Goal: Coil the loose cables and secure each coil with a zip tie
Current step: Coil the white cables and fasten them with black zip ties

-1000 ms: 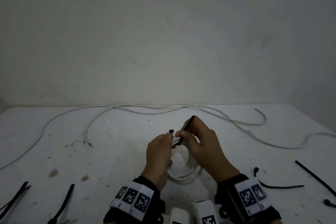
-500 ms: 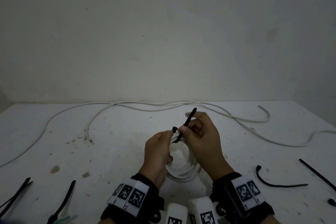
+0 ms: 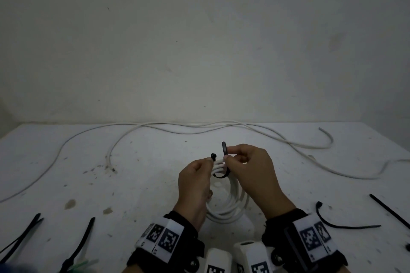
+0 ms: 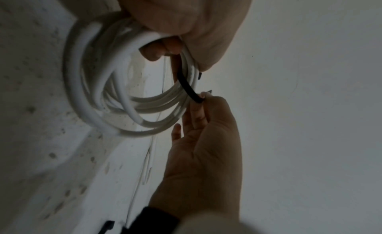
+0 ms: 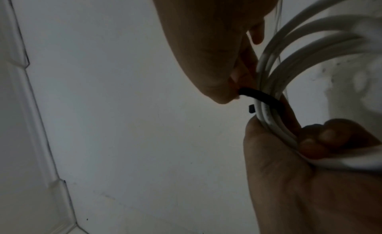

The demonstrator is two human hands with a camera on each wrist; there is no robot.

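While left hand (image 3: 195,184) grips coil (image 3: 230,204), right hand (image 3: 250,173) pinches tie (image 3: 224,149)

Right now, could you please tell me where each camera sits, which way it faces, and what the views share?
Head: on the head, facing forward and down at the table; both hands and wristbands show.
Left wrist: along the left hand toward the white cable coil; the right hand shows too.
Right wrist: along the right hand; the left hand grips the coil.
All views share the black zip tie.
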